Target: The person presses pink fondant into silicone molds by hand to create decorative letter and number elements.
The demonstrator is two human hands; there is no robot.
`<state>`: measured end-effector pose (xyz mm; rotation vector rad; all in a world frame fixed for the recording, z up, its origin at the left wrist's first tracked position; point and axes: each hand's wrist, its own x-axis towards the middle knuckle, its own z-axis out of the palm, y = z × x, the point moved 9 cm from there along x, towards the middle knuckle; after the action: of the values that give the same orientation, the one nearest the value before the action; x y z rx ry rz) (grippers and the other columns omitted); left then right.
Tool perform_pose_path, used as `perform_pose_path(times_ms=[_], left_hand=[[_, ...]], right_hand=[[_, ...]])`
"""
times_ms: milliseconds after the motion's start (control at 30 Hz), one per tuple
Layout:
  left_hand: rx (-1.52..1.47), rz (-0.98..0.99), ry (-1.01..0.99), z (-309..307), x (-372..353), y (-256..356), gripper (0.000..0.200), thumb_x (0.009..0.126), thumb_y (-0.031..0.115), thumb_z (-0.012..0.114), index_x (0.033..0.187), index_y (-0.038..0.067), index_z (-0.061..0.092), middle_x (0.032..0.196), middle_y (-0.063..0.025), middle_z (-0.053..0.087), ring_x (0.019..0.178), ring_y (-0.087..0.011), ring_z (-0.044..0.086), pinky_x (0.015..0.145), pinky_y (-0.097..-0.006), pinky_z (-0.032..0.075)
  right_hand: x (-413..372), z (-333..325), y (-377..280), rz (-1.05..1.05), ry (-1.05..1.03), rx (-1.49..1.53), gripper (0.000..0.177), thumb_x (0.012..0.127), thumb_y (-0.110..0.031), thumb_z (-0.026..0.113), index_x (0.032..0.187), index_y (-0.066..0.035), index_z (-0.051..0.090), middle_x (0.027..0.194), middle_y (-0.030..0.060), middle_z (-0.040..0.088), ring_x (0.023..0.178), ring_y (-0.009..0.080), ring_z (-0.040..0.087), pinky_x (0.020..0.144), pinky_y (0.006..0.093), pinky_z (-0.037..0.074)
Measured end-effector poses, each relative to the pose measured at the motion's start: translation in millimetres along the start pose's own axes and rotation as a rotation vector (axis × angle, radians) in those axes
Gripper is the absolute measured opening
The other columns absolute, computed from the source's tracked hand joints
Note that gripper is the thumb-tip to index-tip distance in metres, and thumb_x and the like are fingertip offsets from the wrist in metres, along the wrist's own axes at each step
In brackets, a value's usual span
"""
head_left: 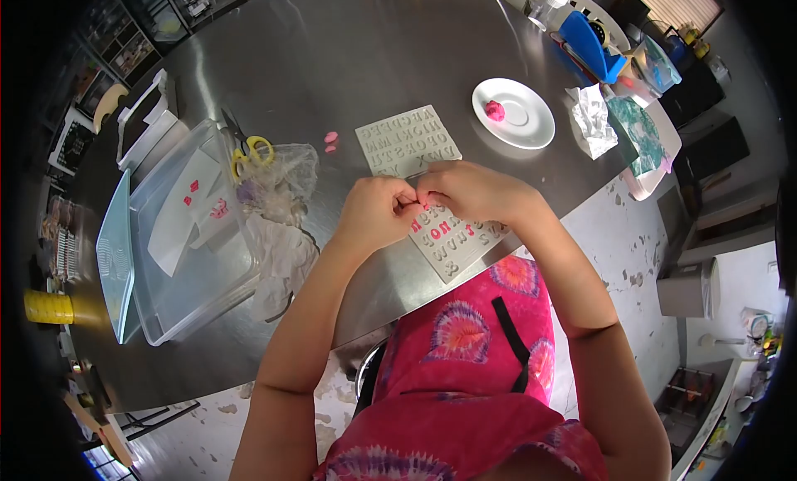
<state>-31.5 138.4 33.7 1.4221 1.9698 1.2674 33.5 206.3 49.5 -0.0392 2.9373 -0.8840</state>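
Pinching a pink bit (421,202) between left hand (378,211) and right hand (471,190), I hold it low over the mould (455,242), close to its filled letters, at the near edge of the table (349,58).

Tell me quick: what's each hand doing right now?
Left hand: closed, fingertips pinched against the right's; contents unclear.
Right hand: closed, pinching over the letter mold; contents unclear.

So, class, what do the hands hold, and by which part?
Seemingly a small pink clay bit, pinched between left hand and right hand fingers, over the grey letter mould.
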Motion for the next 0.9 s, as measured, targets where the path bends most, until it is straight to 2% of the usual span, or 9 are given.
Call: perform_pose_path(times_ms=[133, 200, 333, 500, 667, 733, 833, 900], left_hand=[[-0.030, -0.061, 0.006, 1, 0, -7, 0.012, 0.066, 0.006, 0.073, 0.075, -0.001, 0.068, 0.069, -0.0130, 0.069, 0.059, -0.0189, 0.067, 0.056, -0.0267, 0.052], [-0.077, -0.072, 0.018, 1, 0, -11, 0.012, 0.066, 0.006, 0.073, 0.075, -0.001, 0.068, 0.070, -0.0133, 0.069, 0.059, -0.0181, 0.068, 0.056, -0.0263, 0.052], [-0.141, -0.121, 0.015, 2, 1, -16, 0.014, 0.065, 0.006, 0.074, 0.075, -0.002, 0.068, 0.071, -0.0137, 0.070, 0.058, -0.0167, 0.068, 0.055, -0.0259, 0.052], [-0.118, -0.148, -0.019, 3, 1, -13, 0.017, 0.065, 0.005, 0.074, 0.078, -0.002, 0.066, 0.070, -0.0131, 0.070, 0.058, -0.0174, 0.068, 0.056, -0.0263, 0.052], [-0.145, -0.111, -0.007, 5, 1, -21, 0.018, 0.065, 0.005, 0.073, 0.079, -0.002, 0.064, 0.069, -0.0133, 0.069, 0.059, -0.0182, 0.068, 0.056, -0.0269, 0.052], [-0.187, -0.148, -0.032, 8, 1, -21, 0.021, 0.071, -0.001, 0.074, 0.087, -0.004, 0.062, 0.071, -0.0110, 0.070, 0.064, -0.0101, 0.066, 0.056, -0.0229, 0.049], [-0.059, -0.159, -0.047, 4, 1, -10, 0.020, 0.072, -0.001, 0.073, 0.088, -0.005, 0.061, 0.073, -0.0110, 0.070, 0.065, -0.0103, 0.066, 0.056, -0.0224, 0.049], [-0.094, -0.174, -0.040, 6, 0, -13, 0.021, 0.072, -0.001, 0.074, 0.088, -0.005, 0.061, 0.073, -0.0108, 0.070, 0.064, -0.0101, 0.066, 0.056, -0.0223, 0.049]], right_hand=[[5, 0, -10, -0.031, -0.047, -0.095, 0.012, 0.078, 0.000, 0.059, 0.089, -0.002, 0.062, 0.086, 0.0128, 0.059, 0.088, 0.0315, 0.058, 0.074, 0.0393, 0.045], [10, -2, -8, -0.001, -0.010, -0.096, 0.014, 0.070, 0.005, 0.057, 0.081, -0.001, 0.062, 0.079, 0.0169, 0.062, 0.080, 0.0329, 0.062, 0.066, 0.0415, 0.047], [15, 6, 2, 0.080, -0.088, -0.062, 0.011, 0.074, 0.000, 0.061, 0.084, -0.002, 0.064, 0.083, 0.0135, 0.061, 0.083, 0.0310, 0.060, 0.071, 0.0397, 0.046], [15, 7, -5, 0.007, -0.134, -0.022, 0.009, 0.072, 0.000, 0.063, 0.080, -0.002, 0.068, 0.080, 0.0130, 0.062, 0.082, 0.0299, 0.061, 0.071, 0.0384, 0.048], [17, 10, -2, -0.034, -0.097, 0.048, 0.011, 0.072, 0.000, 0.065, 0.082, -0.002, 0.069, 0.080, 0.0127, 0.063, 0.080, 0.0285, 0.061, 0.070, 0.0369, 0.048], [13, 7, -2, -0.056, -0.071, 0.065, 0.011, 0.072, 0.000, 0.065, 0.082, -0.002, 0.069, 0.079, 0.0124, 0.063, 0.078, 0.0278, 0.061, 0.069, 0.0361, 0.048], [7, -1, -1, -0.066, 0.002, 0.149, 0.009, 0.074, -0.002, 0.066, 0.082, -0.002, 0.069, 0.077, 0.0118, 0.063, 0.074, 0.0264, 0.061, 0.067, 0.0352, 0.048], [7, -1, 2, -0.051, 0.001, 0.197, 0.008, 0.076, -0.004, 0.067, 0.083, -0.001, 0.069, 0.075, 0.0114, 0.062, 0.070, 0.0258, 0.061, 0.065, 0.0352, 0.047]])
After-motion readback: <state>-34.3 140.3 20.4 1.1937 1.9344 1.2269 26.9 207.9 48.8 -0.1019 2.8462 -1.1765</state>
